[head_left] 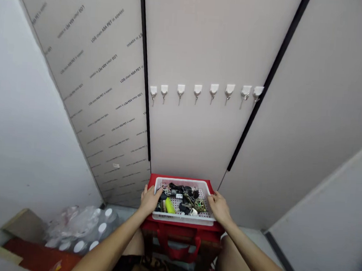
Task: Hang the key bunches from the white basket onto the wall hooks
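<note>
A white perforated plastic basket (179, 218) sits on top of a red bag or box (180, 227) with red handles, close against the wall. The basket holds several small items: keys, black fobs, a yellow-green tag (169, 205) and a round greenish keyring (199, 204). My left hand (149, 199) grips the basket's left rim, fingers curled over the edge. At the right rim my right hand (219, 207) does the same, fingers bent inward over the edge.
A row of several white wall hooks (198, 89) with metal prongs hangs bare on the grey panel above. A shrink-wrapped pack of white-capped bottles (95, 232) lies at lower left, beside a cardboard piece (22, 223) and a red surface (39, 257).
</note>
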